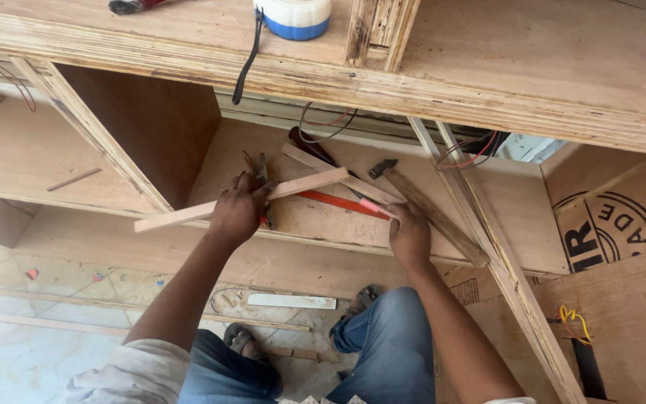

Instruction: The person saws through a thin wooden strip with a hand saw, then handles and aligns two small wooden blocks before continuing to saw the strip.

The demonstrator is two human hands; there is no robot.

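Your left hand (237, 213) is closed around a long, pale, thin wooden strip (241, 200), which lies slanted across the front edge of the plywood cabinet shelf (517, 202). Your right hand (410, 233) rests further along that shelf; whether it grips anything you cannot tell from here. Between your hands on the shelf lies a red-handled tool (338, 202), crossed by a second pale wooden strip (342, 178). A hammer with a dark head (383, 167) lies behind them. Above the shelf, on the cabinet's top board, stands a white and blue tape roll (293, 16).
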